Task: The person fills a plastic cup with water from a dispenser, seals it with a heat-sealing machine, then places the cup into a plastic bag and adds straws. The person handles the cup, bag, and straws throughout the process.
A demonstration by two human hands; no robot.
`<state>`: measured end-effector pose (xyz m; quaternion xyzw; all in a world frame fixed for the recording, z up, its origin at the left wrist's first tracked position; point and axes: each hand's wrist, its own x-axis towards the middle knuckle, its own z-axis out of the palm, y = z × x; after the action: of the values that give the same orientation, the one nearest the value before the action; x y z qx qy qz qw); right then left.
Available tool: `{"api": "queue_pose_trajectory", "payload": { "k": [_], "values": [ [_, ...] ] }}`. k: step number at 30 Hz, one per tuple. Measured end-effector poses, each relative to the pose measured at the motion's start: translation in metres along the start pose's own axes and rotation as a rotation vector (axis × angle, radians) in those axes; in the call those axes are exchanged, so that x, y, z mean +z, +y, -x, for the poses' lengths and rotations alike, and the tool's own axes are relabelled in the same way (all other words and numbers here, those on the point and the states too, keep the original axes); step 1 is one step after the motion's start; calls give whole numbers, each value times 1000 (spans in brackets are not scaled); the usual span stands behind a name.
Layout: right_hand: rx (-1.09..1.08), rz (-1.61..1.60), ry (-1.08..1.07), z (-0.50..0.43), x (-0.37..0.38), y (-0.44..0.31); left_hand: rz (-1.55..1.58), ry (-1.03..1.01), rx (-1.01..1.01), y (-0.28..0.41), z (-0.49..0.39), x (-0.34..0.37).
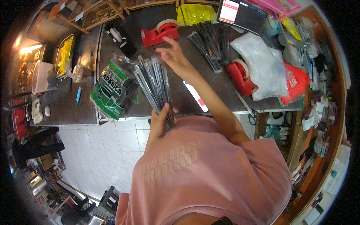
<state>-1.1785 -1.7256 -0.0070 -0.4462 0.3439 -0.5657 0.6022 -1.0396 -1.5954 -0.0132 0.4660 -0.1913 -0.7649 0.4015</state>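
Observation:
My left hand [161, 118] is closed around the lower end of a bundle of long, thin, dark straw-like sticks in clear wrappers [153, 81], near the table's front edge. The bundle stands tilted, its upper ends fanned out. My right hand [171, 56] is raised beside those upper ends, fingers spread, with nothing seen in it; whether a fingertip touches the wrappers is unclear. Just beyond it stands a red tape dispenser [160, 33]. A green and black coffee bag [109, 87] lies left of the bundle. More wrapped sticks [209, 42] lie in piles at the back.
A second red tape dispenser [242, 77] sits by white plastic bags [261, 64] and a red bag [295, 81]. Scissors [247, 108] overhang the front edge. A white phone-like object [197, 97] lies below my right forearm. A tablet [243, 14] and yellow packet [195, 14] are behind.

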Motion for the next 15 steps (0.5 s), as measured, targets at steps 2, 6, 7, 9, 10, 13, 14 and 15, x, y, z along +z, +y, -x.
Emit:
{"api": "queue_pose_trajectory", "payload": {
  "k": [2,6,7,9,10,13,14,15],
  "values": [
    [90,300,-161,11,-8,16,-43,116,67,3,-3,5],
    [347,321,-261,39,-1,34,-106,318,167,1,-7,2],
    [407,287,-227,43,2,27,-119,317,196,0,-7,0],
    [369,185,-154,47,6,20,-148,303,251,-5,-11,-6],
    [402,104,-117,49,9,17,-190,340,281,-7,-13,-7],
    [430,-58,-72,48,6,27,-130,400,308,-7,-14,-8],
    [394,-95,-26,48,7,32,-128,414,309,-6,-13,-8],
    [359,-135,16,47,10,34,-128,431,311,-3,-12,-7]
  ]
}}
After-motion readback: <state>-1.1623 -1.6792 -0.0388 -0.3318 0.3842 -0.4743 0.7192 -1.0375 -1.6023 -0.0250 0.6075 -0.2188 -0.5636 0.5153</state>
